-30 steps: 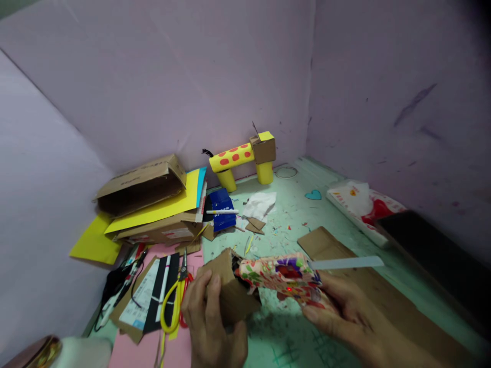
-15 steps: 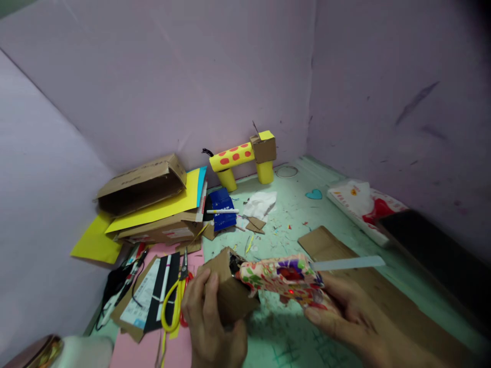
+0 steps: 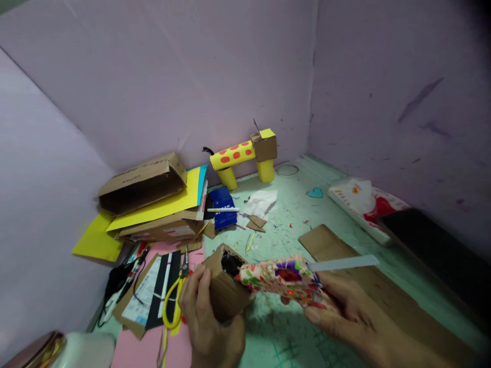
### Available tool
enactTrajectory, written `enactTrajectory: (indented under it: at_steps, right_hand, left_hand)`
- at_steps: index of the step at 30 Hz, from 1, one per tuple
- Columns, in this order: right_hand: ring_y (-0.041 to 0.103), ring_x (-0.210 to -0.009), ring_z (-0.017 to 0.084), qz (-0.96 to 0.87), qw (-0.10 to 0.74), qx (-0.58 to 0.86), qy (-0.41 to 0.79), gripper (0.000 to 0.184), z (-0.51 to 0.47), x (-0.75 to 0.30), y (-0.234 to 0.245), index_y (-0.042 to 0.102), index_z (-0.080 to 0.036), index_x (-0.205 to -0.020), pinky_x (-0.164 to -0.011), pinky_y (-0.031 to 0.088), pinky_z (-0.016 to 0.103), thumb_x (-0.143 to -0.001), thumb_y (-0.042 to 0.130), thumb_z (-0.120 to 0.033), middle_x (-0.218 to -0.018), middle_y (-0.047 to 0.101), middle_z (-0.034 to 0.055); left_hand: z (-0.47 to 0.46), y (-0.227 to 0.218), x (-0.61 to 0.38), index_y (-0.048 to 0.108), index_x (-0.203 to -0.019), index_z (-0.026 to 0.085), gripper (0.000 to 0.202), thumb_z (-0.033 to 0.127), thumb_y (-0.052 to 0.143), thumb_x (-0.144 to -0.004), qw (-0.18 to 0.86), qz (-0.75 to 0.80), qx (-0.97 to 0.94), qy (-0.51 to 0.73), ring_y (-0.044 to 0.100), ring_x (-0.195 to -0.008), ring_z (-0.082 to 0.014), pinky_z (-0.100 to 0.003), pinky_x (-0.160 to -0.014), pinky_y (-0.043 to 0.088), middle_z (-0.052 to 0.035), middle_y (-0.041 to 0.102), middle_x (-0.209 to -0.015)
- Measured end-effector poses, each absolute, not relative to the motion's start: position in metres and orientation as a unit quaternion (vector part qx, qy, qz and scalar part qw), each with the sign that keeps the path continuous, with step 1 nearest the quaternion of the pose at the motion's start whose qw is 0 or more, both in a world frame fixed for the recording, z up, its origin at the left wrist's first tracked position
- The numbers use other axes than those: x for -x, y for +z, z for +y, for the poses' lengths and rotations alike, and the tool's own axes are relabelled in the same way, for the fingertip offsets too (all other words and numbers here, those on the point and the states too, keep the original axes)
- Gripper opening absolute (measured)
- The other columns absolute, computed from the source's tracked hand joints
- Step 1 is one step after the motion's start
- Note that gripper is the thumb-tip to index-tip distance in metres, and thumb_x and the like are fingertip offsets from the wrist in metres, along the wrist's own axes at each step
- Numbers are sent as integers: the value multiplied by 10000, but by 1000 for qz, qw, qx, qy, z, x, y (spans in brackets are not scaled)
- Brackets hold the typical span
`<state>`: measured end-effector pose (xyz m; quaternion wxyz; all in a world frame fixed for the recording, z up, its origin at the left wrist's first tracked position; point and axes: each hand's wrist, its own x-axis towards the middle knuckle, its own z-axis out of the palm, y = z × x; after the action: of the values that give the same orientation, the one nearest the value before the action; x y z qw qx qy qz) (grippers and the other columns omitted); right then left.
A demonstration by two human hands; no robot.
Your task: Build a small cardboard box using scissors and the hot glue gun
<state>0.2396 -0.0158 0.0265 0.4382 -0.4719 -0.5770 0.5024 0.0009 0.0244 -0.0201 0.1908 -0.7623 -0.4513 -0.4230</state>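
Multicoloured floral glue gun point(image 3: 264, 276), brown box point(image 3: 225, 292)

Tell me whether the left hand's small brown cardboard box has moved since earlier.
Yes: against the crumpled white paper, the small brown cardboard box has shifted slightly left and turned.

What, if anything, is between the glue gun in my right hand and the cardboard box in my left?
Nothing visible. The front of the glue gun in your right hand is at the open end of the cardboard box your left hand holds; whether it touches, I can't tell.
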Motion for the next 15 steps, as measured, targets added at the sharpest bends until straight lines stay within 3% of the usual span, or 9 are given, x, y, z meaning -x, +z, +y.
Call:
enactTrajectory:
  at_steps: [5, 10, 15]
  right_hand:
    - [707, -872, 284, -563, 446, 490, 495, 320, -22, -238, 13, 725, -221, -1009, -775, 583, 371, -793, 607, -425, -913, 756, 80]
    - [669, -1016, 320, -519, 458, 535, 485, 454, -25, -235, 0, 696, -204, -1109, -901, 534, 432, -770, 636, -500, -1079, 726, 113]
    - [698, -898, 304, -570, 438, 500, 484, 376, -20, -238, 14, 733, -218, -1022, -796, 572, 405, -768, 640, -479, -956, 753, 95]
  left_hand:
    - [19, -17, -4, 327, -1405, 121, 835, 199, 710, -667, 155, -492, 745, -422, 461, -1164, -382, -541, -964, 395, -214, 463, -1260]
    - [18, -16, -3, 314, -1406, 140, 851, 234, 725, -667, 155, -506, 737, -420, 462, -1165, -378, -545, -960, 415, -205, 459, -1260]
    - [19, -13, -2, 321, -1401, 152, 831, 252, 717, -676, 148, -523, 723, -426, 472, -1156, -365, -534, -953, 435, -195, 457, -1256]
